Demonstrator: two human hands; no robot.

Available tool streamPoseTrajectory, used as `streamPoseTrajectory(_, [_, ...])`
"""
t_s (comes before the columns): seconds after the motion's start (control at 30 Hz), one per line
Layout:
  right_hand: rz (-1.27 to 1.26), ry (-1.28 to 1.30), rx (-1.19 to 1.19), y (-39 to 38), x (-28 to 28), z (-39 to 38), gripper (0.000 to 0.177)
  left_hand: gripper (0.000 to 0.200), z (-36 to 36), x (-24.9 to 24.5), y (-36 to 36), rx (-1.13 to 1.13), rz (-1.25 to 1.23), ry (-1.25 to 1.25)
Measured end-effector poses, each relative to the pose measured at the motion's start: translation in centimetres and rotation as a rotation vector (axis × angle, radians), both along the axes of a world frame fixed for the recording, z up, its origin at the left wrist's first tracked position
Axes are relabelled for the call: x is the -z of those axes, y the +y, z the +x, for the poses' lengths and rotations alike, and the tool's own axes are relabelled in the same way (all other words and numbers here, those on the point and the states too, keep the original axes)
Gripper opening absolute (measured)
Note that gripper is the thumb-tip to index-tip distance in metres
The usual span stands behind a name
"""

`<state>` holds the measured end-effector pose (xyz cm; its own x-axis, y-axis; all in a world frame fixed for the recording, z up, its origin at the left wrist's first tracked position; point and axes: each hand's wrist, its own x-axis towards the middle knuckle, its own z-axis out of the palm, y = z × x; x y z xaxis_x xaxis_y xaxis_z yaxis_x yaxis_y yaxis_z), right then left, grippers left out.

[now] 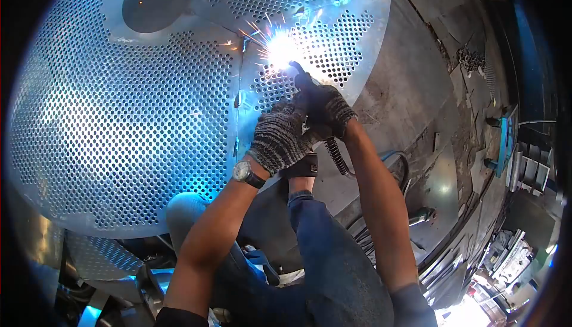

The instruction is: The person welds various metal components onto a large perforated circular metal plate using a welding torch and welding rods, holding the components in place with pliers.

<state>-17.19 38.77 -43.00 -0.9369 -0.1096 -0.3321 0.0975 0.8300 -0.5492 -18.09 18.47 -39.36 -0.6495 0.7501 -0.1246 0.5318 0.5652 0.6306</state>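
A welding torch points up at a perforated metal disc, its tip lost in a white arc with orange sparks. My right hand, in a dark glove with a striped knit cuff, is closed around the torch's handle. My left hand, in a grey-and-black striped knit glove, presses against the torch beside the right hand; its fingers curl round it and are partly hidden. From below the right hand runs a coiled spring-like cable sleeve. A welded seam crosses the disc left of the arc.
The disc has a large round hole near the top. My knees are under and beside its lower edge. Cables lie on the metal floor at right. A blue clamp-like tool and stacked metal pieces are farther right.
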Motion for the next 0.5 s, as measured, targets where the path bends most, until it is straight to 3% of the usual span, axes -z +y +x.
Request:
streamPoseTrajectory(0.1, [-0.053,0.111,-0.037,0.3,0.0,0.2,0.079,0.105,0.1,0.4,0.2,-0.018,0.074,-0.025])
streamPoseTrajectory(0.17, [-0.098,0.018,0.003,0.5,-0.4,0.3,0.081,0.081,0.3,0.4,0.4,-0.051,0.076,-0.007])
streamPoseTrajectory(0.27, [0.084,0.020,-0.061,0.1,0.3,-0.1,0.090,0.081,0.0,-0.2,0.9,0.011,0.050,0.005])
streamPoseTrajectory(0.33, [-0.020,-0.044,0.152,0.8,-1.6,0.7,0.083,0.072,0.3,-0.2,1.0,0.015,0.042,-0.113])
streamPoseTrajectory(0.37, [-0.004,0.141,0.116,1.6,-2.5,2.7,0.074,0.074,0.4,0.8,0.8,-0.069,0.336,-0.283])
streamPoseTrajectory(0.4, [-0.300,-0.120,0.489,1.0,-6.5,3.2,0.061,0.077,0.4,1.3,0.8,-0.160,0.631,-0.451])
streamPoseTrajectory(0.43, [-0.563,-0.269,0.953,0.3,-10.6,3.7,0.048,0.071,0.1,0.2,0.7,-0.233,0.631,-0.490])
streamPoseTrajectory(0.5, [-0.618,-0.263,1.027,1.6,-10.7,6.5,0.051,0.072,-0.6,0.1,0.4,-0.206,0.611,-0.599])
